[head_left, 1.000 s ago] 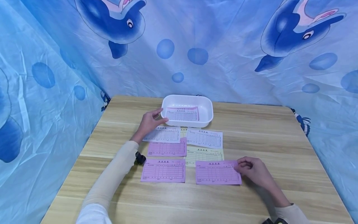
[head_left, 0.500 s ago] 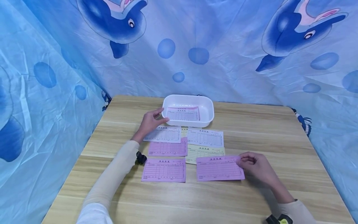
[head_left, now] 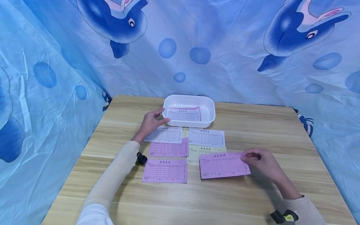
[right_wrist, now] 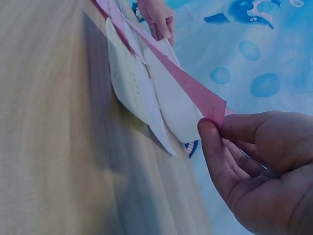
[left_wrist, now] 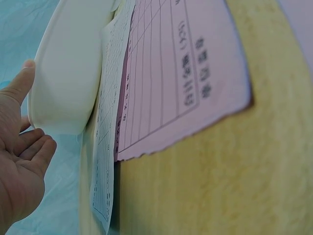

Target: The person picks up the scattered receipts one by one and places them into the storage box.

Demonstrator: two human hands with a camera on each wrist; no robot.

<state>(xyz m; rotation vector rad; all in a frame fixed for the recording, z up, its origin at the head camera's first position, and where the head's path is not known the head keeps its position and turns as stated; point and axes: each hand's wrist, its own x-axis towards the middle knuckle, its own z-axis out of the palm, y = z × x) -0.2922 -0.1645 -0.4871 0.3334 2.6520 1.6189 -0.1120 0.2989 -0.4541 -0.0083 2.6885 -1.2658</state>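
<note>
My right hand [head_left: 260, 162] pinches the right upper corner of a pink receipt slip [head_left: 223, 166] between thumb and fingertips. In the right wrist view this pink slip [right_wrist: 188, 85] is raised off the table at the pinched corner. My left hand [head_left: 152, 123] holds the left end of a white plastic tray [head_left: 208, 120], thumb at its front corner and fingers at its left rim. Inside the tray lie a white receipt slip [head_left: 182, 116] and a pink one mostly hidden under it. The left wrist view shows the thumb and fingers against the tray wall [left_wrist: 68, 68].
More slips lie before the tray: white ones [head_left: 206, 137] [head_left: 164, 136], a yellow one [head_left: 194, 156] partly covered by the raised slip, and pink ones [head_left: 168, 150] [head_left: 164, 171]. Another yellow slip [head_left: 184, 132] peeks out between them. A blue dolphin-print cloth [head_left: 180, 62] hangs behind the wooden table [head_left: 253, 125].
The right hand has lifted the pink slip off the table and moved it slightly up and right, tilting it. The left hand and tray have stayed put.
</note>
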